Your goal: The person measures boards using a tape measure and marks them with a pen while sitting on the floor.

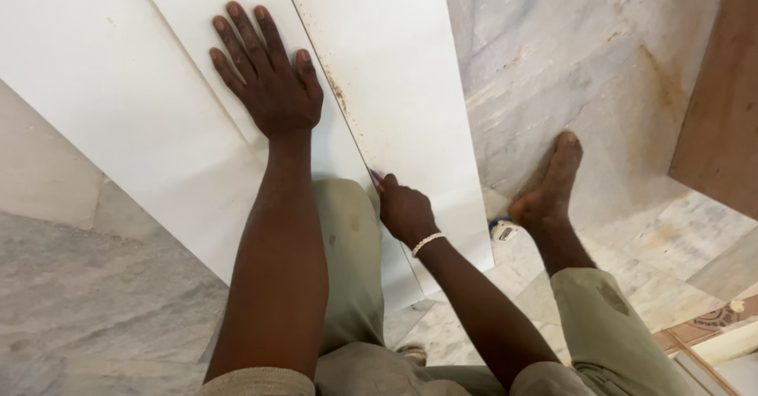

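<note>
A wide white board (118, 104) is seen lying flat on the grey marble floor (87, 309), and everything else is placed here in relation to it. On its right part a narrower white strip (209, 17) is laid, overlapping it. The left hand (268, 72) is pressed flat on that strip, palm down, with the fingers spread and nothing gripped.

Just right of the strip, a second white panel (395, 72) is laid, its left edge marked with brownish stains. Along the seam between strip and panel, near the board's lower end, the right hand (404, 210) is closed around a small purple-tipped tool (376, 176), of which only the tip is shown; whether it is a pencil or a blade cannot be told. The tip is held against the stained edge of the panel. A white beaded bracelet (428, 243) is worn on the right wrist.

Below the board's near edge, a knee in olive trousers (351, 254) is rested over the boards. Farther right, beyond the panel, a bare foot (549, 187) is planted on the floor, with a small blue-and-white object (500, 230) just beside its heel. At the far right, well apart from the board, a brown wooden sheet (722, 104) is seen.
</note>
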